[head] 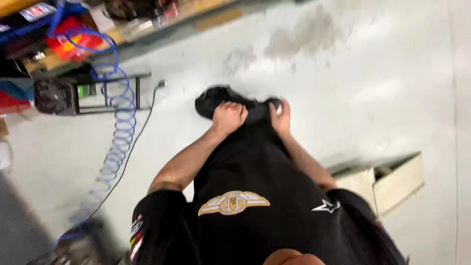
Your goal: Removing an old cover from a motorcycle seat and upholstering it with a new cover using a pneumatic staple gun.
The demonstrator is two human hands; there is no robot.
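Black cloth (255, 147), both hands' grip on it, left hand (228, 118), right hand (281, 117), cardboard box (392, 184) nearby

Bare floor (373, 88) lies open beyond the hands; coiled blue hose (120, 122) left, open box (392, 184) right

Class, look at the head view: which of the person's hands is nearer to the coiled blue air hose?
The left hand. It grips the black object on the side facing the coiled blue air hose. The right hand holds the object's far side, away from the hose.
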